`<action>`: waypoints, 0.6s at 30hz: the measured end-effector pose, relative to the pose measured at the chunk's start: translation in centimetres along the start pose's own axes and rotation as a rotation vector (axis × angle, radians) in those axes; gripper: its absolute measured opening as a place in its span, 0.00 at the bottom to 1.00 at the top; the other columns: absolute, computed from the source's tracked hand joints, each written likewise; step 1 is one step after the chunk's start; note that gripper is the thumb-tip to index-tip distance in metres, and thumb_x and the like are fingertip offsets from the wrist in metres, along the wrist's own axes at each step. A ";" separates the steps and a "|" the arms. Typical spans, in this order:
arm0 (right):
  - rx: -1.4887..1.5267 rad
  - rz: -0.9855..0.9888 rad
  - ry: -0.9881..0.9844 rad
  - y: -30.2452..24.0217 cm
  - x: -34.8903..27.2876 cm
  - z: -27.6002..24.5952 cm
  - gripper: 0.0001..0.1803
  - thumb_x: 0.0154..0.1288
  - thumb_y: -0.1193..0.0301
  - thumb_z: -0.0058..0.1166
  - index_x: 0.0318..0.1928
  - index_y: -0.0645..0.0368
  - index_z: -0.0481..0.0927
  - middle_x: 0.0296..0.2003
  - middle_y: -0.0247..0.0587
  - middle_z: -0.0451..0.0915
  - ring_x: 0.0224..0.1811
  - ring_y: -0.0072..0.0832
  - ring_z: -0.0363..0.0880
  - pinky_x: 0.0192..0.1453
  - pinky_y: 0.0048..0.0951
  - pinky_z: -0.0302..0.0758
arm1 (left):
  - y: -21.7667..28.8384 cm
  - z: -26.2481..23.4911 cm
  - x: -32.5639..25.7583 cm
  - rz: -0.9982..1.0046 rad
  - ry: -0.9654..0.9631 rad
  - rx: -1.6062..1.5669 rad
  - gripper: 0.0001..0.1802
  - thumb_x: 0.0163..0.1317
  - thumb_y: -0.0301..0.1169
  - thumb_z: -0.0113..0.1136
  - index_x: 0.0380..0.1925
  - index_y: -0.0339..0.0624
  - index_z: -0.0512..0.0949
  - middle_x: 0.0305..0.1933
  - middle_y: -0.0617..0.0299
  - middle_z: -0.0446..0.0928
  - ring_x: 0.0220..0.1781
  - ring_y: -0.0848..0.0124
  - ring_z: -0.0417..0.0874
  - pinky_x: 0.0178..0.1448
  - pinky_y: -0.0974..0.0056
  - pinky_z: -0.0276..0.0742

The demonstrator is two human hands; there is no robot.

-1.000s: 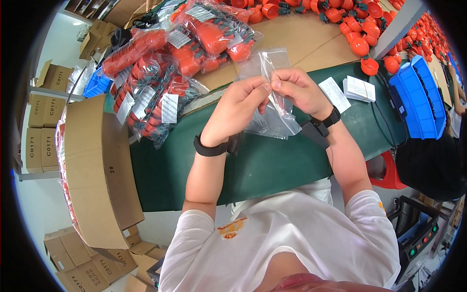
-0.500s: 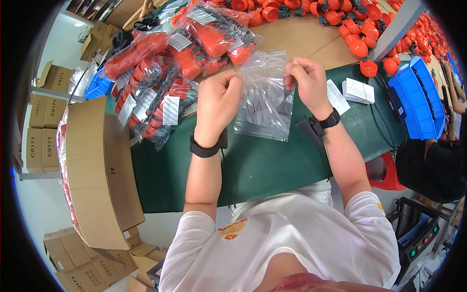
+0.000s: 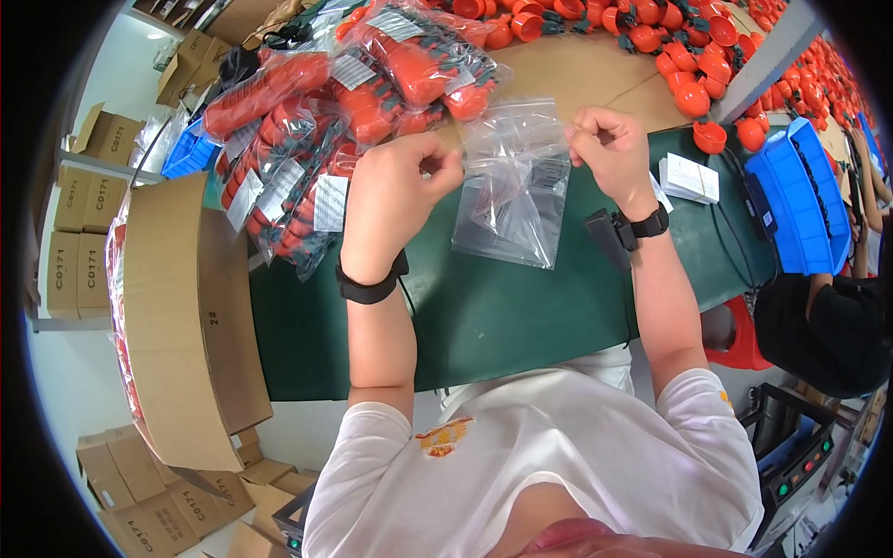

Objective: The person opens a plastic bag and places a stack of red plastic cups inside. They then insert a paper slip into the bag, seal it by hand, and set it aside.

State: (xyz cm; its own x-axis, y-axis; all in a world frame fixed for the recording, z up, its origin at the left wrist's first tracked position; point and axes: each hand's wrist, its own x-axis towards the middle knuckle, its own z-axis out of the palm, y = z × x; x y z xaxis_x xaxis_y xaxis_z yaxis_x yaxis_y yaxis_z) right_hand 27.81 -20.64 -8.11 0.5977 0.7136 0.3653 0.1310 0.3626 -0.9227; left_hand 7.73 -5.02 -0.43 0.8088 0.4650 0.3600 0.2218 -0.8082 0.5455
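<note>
Head view: left hand [image 3: 395, 191] and right hand [image 3: 609, 149] each pinch shut on the clear plastic bag's [image 3: 512, 191] top edge — light, limp, slippery film — best held at the corners.

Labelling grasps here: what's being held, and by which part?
A clear plastic bag, pinched at its top edge: left hand on the left corner, right hand on the right. The bag hangs over the green table.

Green mat [image 3: 521, 307] bare below hands; bagged orange parts [image 3: 307, 158] crowd left, label stack [image 3: 690, 177] right.
</note>
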 end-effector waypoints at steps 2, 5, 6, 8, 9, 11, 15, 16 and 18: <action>-0.084 -0.036 -0.072 -0.2 0.1 -0.5 0.17 0.63 0.81 0.56 0.18 0.60 0.68 0.18 0.26 0.71 0.21 0.14 0.67 0.29 0.20 0.66 | -0.4 -0.5 -0.1 0.045 -0.010 0.030 0.11 0.60 0.30 0.65 0.26 0.33 0.78 0.18 0.58 0.74 0.20 0.77 0.71 0.29 0.69 0.69; -0.028 -0.017 -0.319 -0.1 0.3 -2.8 0.13 0.63 0.74 0.59 0.23 0.60 0.70 0.26 0.30 0.74 0.29 0.18 0.69 0.39 0.23 0.68 | -0.1 -1.4 -0.3 0.120 -0.088 0.100 0.09 0.59 0.29 0.65 0.26 0.33 0.79 0.20 0.57 0.77 0.22 0.77 0.74 0.30 0.67 0.71; -0.029 -0.017 -0.322 0.0 0.4 -2.3 0.13 0.63 0.74 0.59 0.23 0.60 0.70 0.26 0.30 0.74 0.29 0.18 0.69 0.39 0.23 0.68 | 0.5 -1.8 -0.3 0.075 -0.160 -0.006 0.10 0.60 0.28 0.64 0.25 0.33 0.78 0.24 0.55 0.80 0.25 0.76 0.78 0.33 0.67 0.74; 0.383 -0.169 -0.288 0.3 0.9 -0.9 0.14 0.64 0.63 0.62 0.33 0.60 0.75 0.39 0.38 0.79 0.45 0.23 0.74 0.51 0.26 0.67 | 0.8 -1.7 -0.4 0.031 -0.229 -0.114 0.10 0.60 0.28 0.63 0.24 0.32 0.77 0.28 0.53 0.84 0.29 0.75 0.82 0.36 0.68 0.76; 0.387 -0.169 -0.295 -0.1 1.0 -0.1 0.14 0.64 0.63 0.62 0.33 0.60 0.75 0.39 0.38 0.79 0.45 0.23 0.74 0.51 0.26 0.67 | 0.4 -1.5 -0.8 0.019 -0.301 -0.440 0.11 0.62 0.27 0.61 0.23 0.33 0.74 0.33 0.49 0.85 0.33 0.71 0.85 0.39 0.66 0.79; 0.682 -0.053 -0.343 -1.2 0.8 1.2 0.31 0.59 0.48 0.67 0.50 0.58 0.73 0.56 0.44 0.73 0.59 0.31 0.73 0.58 0.34 0.69 | -0.2 -1.7 -1.0 -0.033 -0.441 -0.881 0.14 0.66 0.28 0.57 0.21 0.37 0.69 0.43 0.38 0.84 0.43 0.58 0.88 0.48 0.61 0.84; 0.419 0.070 -0.646 -1.8 0.0 0.6 0.30 0.61 0.50 0.68 0.51 0.59 0.75 0.52 0.46 0.79 0.53 0.33 0.80 0.52 0.31 0.75 | -0.5 -2.1 -0.8 -0.100 -0.491 -1.015 0.15 0.66 0.29 0.56 0.21 0.37 0.69 0.41 0.38 0.84 0.44 0.58 0.88 0.47 0.60 0.84; 0.358 0.227 -0.816 -1.6 -0.2 -0.3 0.23 0.64 0.55 0.65 0.49 0.58 0.78 0.45 0.42 0.81 0.46 0.29 0.82 0.47 0.28 0.76 | -1.0 -1.9 -0.5 -0.109 -0.515 -0.965 0.14 0.68 0.31 0.55 0.24 0.36 0.71 0.42 0.39 0.85 0.44 0.59 0.88 0.47 0.60 0.84; 0.290 0.382 -0.991 -1.3 -0.2 -0.5 0.16 0.68 0.59 0.62 0.47 0.58 0.80 0.37 0.38 0.84 0.39 0.24 0.84 0.42 0.25 0.78 | -2.0 -1.2 -0.6 -0.117 -0.530 -0.911 0.14 0.70 0.32 0.54 0.26 0.35 0.73 0.42 0.40 0.85 0.44 0.59 0.88 0.47 0.60 0.84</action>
State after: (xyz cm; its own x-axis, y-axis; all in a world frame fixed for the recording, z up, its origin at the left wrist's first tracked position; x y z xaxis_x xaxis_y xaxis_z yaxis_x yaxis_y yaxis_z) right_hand 27.89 -21.59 -7.07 -0.3574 0.9264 0.1189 -0.1955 0.0503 -0.9794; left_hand 6.20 -3.26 -0.80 0.9917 0.1279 0.0121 -0.0005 -0.0902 0.9959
